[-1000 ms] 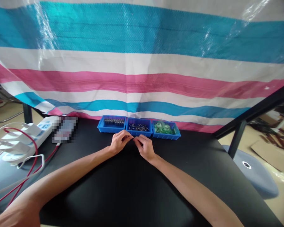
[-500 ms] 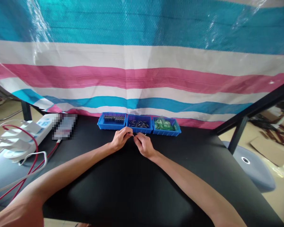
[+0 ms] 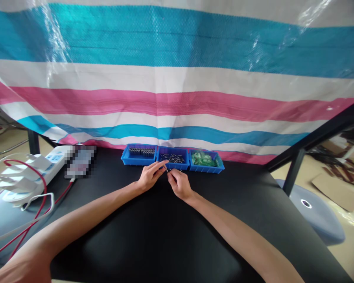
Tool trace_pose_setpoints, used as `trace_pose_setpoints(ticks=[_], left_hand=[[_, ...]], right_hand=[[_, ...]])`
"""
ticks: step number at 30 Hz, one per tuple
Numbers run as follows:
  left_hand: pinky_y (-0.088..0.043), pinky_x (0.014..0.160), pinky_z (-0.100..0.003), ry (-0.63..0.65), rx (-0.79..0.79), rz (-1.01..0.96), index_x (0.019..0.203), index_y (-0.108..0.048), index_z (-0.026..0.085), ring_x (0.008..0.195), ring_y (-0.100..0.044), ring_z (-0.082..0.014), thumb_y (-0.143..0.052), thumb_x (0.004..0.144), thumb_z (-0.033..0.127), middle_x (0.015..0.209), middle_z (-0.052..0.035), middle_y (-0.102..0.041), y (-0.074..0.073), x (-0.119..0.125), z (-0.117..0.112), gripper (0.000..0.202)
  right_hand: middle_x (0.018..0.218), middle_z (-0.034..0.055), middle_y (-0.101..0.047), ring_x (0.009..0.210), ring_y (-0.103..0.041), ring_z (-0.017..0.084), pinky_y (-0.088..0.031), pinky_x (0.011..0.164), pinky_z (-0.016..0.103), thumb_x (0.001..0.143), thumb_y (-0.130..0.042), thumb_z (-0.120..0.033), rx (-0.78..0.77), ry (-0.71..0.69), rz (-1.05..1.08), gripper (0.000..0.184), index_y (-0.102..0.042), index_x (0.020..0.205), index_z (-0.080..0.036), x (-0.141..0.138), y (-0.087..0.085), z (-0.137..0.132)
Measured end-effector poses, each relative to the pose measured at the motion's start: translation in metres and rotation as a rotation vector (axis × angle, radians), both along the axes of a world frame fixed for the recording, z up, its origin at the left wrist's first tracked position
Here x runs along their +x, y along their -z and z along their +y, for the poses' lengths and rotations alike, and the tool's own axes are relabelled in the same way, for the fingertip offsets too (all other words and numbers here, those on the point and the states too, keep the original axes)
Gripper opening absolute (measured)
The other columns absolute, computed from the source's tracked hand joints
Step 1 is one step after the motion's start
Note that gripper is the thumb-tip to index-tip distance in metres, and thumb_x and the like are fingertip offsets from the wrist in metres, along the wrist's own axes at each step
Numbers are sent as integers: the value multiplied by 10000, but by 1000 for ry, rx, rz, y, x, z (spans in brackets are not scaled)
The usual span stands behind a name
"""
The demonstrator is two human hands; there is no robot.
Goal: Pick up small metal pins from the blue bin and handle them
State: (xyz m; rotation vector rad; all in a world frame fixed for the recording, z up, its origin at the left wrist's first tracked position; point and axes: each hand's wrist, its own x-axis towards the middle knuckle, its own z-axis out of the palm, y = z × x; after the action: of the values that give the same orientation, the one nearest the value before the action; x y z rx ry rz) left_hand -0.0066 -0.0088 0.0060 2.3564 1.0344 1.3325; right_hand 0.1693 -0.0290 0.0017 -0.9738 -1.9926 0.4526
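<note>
Just in front of the blue bins, my left hand (image 3: 149, 176) and my right hand (image 3: 179, 183) meet with their fingertips close together. The right hand pinches a thin, dark metal pin-like piece (image 3: 166, 170), whose exact kind is too small to make out. A light tip also shows by its knuckles. Stretched fingers and a thumb held apart form the left hand, its tips at or beside that piece; whether they touch it I cannot tell. Behind the hands, the middle blue bin (image 3: 173, 165) holds loose dark metal pins or screws (image 3: 176, 158).
The left blue bin (image 3: 138, 161) contains rows of small metal cylinders (image 3: 141, 151). Green plastic packets (image 3: 203, 158) fill the right blue bin (image 3: 206, 169). A power strip (image 3: 54, 159) with plugs and cables lies at left beside a blurred-out device (image 3: 80, 161). Striped sheeting (image 3: 177, 102) hangs behind the black table (image 3: 153, 236).
My left fingers have straightened and spread from a pinch. The right hand keeps its pinch in about the same place. The view has tilted slightly upward.
</note>
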Motion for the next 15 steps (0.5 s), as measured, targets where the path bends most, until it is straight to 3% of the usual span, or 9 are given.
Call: trace_pose_setpoints(ticks=[7, 15], left_hand=[[-545, 763, -225, 16, -58, 46, 1313, -481, 189, 815, -660, -122, -427, 946, 278, 1022, -67, -671, -2, 0, -1, 381], [-519, 928, -294, 87, -9, 38, 1377, -405, 197, 1115, -602, -184, -407, 949, 247, 1231, -77, -615, -4, -1, -1, 430]], right_hand=[[662, 19, -550, 598, -536, 142, -399, 596, 247, 920, -398, -239, 1, 12, -2, 239, -507, 713, -192, -1, 2, 1], [651, 16, -547, 584, -520, 136, -393, 588, 245, 908, -414, -215, 7, 9, -14, 224, -494, 699, -191, -1, 3, 2]])
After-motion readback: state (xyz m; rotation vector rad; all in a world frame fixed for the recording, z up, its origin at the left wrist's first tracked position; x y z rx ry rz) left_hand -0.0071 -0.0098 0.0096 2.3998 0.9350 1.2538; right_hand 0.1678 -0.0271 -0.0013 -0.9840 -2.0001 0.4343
